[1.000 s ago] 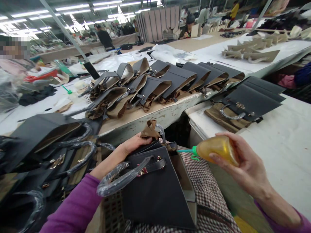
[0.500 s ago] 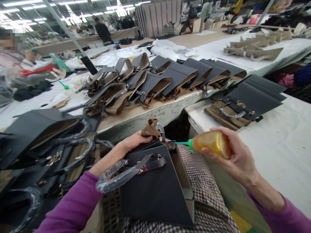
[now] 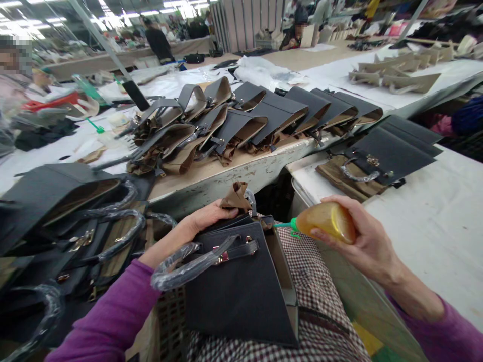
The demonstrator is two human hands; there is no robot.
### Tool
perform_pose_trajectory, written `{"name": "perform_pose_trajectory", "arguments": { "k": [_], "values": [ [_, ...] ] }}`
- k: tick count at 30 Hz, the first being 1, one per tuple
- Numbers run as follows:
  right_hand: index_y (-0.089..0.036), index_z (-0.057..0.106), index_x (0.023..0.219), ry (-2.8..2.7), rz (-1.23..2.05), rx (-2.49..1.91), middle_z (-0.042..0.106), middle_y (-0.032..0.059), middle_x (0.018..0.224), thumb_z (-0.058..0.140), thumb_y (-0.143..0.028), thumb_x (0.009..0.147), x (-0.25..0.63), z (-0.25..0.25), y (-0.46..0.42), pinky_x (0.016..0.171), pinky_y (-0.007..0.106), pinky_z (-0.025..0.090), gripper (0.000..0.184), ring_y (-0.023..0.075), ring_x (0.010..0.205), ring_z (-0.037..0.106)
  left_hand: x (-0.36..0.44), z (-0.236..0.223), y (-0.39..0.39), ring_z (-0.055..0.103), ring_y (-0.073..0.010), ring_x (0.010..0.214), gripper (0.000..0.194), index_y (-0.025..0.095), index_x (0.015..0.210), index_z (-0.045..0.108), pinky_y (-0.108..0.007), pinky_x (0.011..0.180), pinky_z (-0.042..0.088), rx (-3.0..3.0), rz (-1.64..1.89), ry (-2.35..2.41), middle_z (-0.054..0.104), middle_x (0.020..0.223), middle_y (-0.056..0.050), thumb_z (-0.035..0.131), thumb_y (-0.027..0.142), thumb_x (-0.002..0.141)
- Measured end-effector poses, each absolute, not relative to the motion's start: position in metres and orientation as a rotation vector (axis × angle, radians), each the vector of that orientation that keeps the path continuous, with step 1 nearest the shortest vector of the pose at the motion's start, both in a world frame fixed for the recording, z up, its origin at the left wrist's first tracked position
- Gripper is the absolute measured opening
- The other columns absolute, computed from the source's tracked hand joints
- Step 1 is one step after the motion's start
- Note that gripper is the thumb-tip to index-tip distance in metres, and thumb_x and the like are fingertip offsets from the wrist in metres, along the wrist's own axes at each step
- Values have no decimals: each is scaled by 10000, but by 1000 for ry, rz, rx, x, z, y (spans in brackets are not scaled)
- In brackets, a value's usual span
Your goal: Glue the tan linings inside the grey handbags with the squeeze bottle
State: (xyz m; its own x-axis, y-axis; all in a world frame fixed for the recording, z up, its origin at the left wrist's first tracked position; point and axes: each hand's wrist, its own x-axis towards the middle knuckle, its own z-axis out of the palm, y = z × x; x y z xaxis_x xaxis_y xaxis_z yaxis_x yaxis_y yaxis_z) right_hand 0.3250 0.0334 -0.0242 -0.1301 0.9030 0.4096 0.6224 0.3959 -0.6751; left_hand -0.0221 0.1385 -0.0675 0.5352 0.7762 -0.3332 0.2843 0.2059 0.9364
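Observation:
On my lap, over a checked apron [image 3: 320,281], lies a dark handbag [image 3: 237,281] with a plastic-wrapped handle [image 3: 175,276] and a tan inside. My left hand [image 3: 211,217] is closed at the bag's far edge, gripping its brown lining [image 3: 237,197], which bunches up above the fingers. Wrapped in my right hand [image 3: 364,241] is a squeeze bottle [image 3: 326,222] of amber liquid with a green cap, held on its side. Its thin green nozzle points left and reaches the bag's upper right corner; the exact spot at the tip is hard to see.
Several dark bag pieces [image 3: 279,118] stand along the bench ahead. More handbags with wrapped handles [image 3: 121,236] are piled at my left. Stacked bags [image 3: 392,151] lie on the white table [image 3: 445,216] at right. A person in black [image 3: 158,42] stands far off.
Hands, bag and bottle keep nearly the same places. The view has shifted slightly, and the bottle sits a touch further left.

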Motion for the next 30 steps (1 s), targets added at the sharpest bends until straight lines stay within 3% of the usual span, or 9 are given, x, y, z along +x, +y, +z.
{"name": "perform_pose_trajectory", "arguments": {
  "k": [5,14,23,30],
  "values": [
    [-230,560,1255,-1881,368,-1280,686,111,1119,707,-568,951,322,-24,37,861,467,598,477,315,938,694,-22,-70,140,675,-296,1101,526,125,1089,777,-392,1073,478,1331,420,1013,786,1126,-94,823,506,728],
    [-277,555,1286,-1955,564,-1309,686,63,1114,714,-562,953,335,-26,28,811,386,594,467,269,906,688,-25,-73,138,678,-291,1099,551,139,1116,767,-371,1064,484,1287,416,1028,783,1150,-81,819,527,729],
    [-265,552,1277,-1908,475,-1344,675,86,1126,692,-610,953,332,-32,26,836,409,595,494,288,931,685,-22,-72,139,695,-299,1078,573,137,1108,780,-378,1010,526,1284,417,1046,789,1154,-99,840,543,707],
    [-282,541,1299,-1953,661,-1343,692,78,1122,709,-588,952,335,-36,21,841,424,598,493,287,934,698,-22,-75,138,681,-312,1148,567,151,1141,779,-383,1069,492,1287,434,1028,784,1198,-95,832,540,731]
  ]
}}
